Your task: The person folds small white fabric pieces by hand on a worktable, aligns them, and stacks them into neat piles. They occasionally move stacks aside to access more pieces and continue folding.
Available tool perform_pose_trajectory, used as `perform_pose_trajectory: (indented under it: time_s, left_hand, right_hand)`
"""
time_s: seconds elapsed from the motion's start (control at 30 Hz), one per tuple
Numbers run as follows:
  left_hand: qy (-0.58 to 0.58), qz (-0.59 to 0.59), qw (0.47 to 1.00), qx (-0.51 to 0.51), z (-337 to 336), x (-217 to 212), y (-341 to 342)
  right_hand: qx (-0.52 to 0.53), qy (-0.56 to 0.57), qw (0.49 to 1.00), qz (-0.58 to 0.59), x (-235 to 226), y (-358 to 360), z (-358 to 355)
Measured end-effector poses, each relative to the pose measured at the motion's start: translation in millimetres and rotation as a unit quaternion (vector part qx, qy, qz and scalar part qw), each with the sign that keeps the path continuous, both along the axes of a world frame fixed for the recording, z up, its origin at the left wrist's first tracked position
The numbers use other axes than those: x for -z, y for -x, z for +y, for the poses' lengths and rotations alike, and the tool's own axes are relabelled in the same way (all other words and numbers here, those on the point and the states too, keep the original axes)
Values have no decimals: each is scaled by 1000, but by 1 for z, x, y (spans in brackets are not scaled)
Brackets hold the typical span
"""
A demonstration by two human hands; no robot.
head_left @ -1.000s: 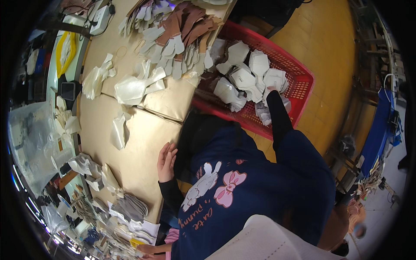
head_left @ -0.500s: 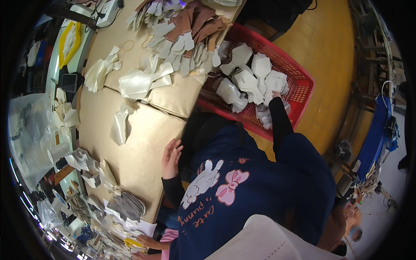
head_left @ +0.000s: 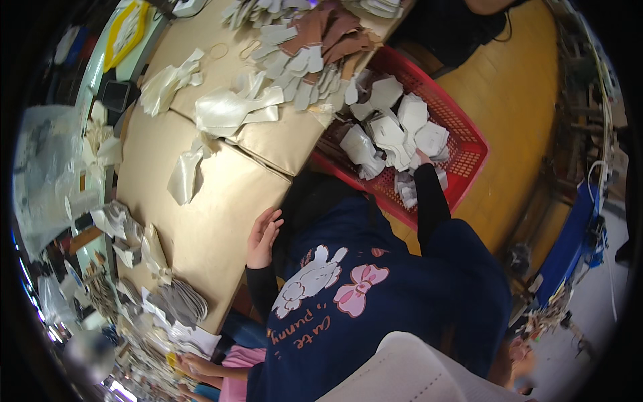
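Note:
My right arm reaches down into a red plastic basket (head_left: 477,157), and my right hand (head_left: 422,157) is at the edge of a stack of white cut pieces (head_left: 432,139). Its fingers are mostly hidden, so a grip cannot be made out. More white pieces (head_left: 386,132) lie in the basket, some apparently wrapped in clear film. My left hand (head_left: 264,236) is open beside the table edge, fingers loosely bent and holding nothing. Nearest it is the beige-covered table (head_left: 214,234), where a cream satiny bundle (head_left: 185,175) lies.
Brown and pale cut pieces (head_left: 315,50) are heaped at the table's far end. Cream bundles (head_left: 231,110) lie nearer, with a grey stack (head_left: 181,301) at the lower left. Another person's hand (head_left: 194,365) works beside a pink sleeve (head_left: 241,362). A dark seat (head_left: 449,30) stands beyond the basket.
The whole view has shifted a little. My right hand has moved slightly left along the white stack in the basket. My left hand stays by the table edge.

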State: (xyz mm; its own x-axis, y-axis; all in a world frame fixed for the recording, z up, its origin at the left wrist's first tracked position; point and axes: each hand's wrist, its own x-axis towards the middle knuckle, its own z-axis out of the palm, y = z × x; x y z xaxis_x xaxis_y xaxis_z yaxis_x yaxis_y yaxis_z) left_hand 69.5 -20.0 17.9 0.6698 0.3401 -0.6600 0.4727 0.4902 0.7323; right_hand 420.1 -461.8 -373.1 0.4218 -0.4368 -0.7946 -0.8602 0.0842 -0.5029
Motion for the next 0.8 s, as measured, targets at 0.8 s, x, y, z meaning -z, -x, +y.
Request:
perform_pose_trajectory:
  time_s: [0.8]
  left_hand:
    - [-75, -137, 987, -32, 3, 14, -29]
  right_hand:
    - [-26, -106, 883, -457, -399, 23, 150]
